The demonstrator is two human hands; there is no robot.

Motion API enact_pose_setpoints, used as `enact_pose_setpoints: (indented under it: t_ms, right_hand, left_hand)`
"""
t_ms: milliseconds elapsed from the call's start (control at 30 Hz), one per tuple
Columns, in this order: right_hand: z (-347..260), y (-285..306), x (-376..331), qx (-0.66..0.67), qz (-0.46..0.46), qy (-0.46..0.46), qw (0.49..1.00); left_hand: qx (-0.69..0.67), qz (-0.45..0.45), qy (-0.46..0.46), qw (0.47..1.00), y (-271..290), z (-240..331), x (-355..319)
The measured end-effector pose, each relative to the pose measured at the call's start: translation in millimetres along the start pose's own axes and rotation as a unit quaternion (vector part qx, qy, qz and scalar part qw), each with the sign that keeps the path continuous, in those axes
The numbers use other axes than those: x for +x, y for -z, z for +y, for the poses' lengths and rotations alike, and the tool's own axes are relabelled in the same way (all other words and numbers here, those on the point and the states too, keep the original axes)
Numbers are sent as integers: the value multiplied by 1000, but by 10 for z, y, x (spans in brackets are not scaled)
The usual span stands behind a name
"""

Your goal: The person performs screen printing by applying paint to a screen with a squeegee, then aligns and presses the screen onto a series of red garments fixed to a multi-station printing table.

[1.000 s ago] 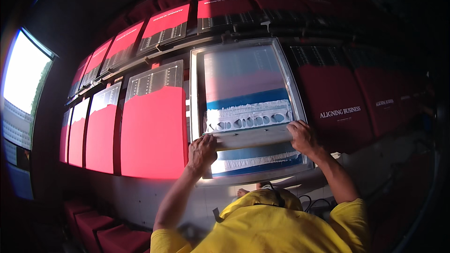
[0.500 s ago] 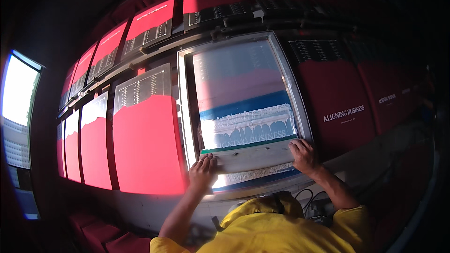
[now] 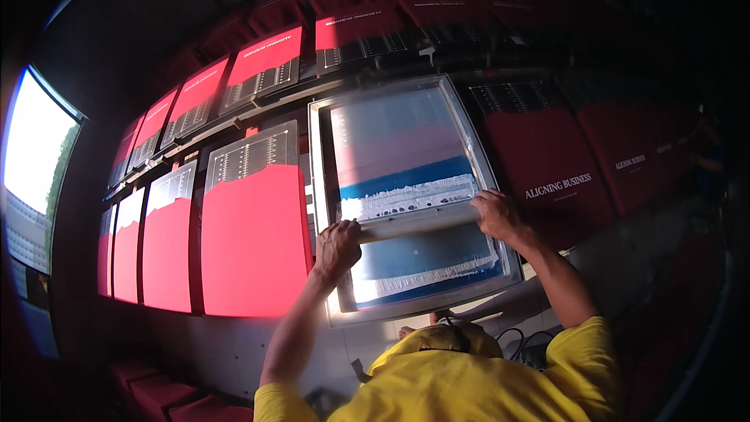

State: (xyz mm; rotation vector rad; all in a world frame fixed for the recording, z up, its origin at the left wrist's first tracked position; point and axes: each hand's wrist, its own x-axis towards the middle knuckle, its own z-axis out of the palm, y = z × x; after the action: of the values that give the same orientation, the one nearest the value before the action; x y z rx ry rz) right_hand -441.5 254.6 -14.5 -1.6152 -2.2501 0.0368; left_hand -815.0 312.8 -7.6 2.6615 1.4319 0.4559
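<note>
The squeegee (image 3: 414,223) is clamped at each end by the left hand (image 3: 337,246) and right hand (image 3: 498,215), on the screen (image 3: 406,148). If pressure between the grips is uneven, white ink (image 3: 410,197) just beyond them could be streaked or smeared.

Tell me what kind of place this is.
Most likely a screen-printing workshop. Both hands, left hand and right hand, grip a squeegee across a framed mesh screen, beside rows of red printed sheets.

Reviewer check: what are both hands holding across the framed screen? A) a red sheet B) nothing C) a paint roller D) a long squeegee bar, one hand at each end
D: the left hand and right hand grip opposite ends of the squeegee lying across the screen frame.
</note>
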Motion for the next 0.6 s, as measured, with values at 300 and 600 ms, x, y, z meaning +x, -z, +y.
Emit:
enact_pose_setpoints:
  t_ms: [300, 600]
  right_hand:
    - [-658, -152, -1350, -4, 50, 1, 999]
    - [-906, -175, -1644, -33, -49, -26, 998]
  left_hand:
    - [7, 4, -11, 1000, -220, 535, -1438]
    - [38, -22, -33, 998, -391, 660, -1795]
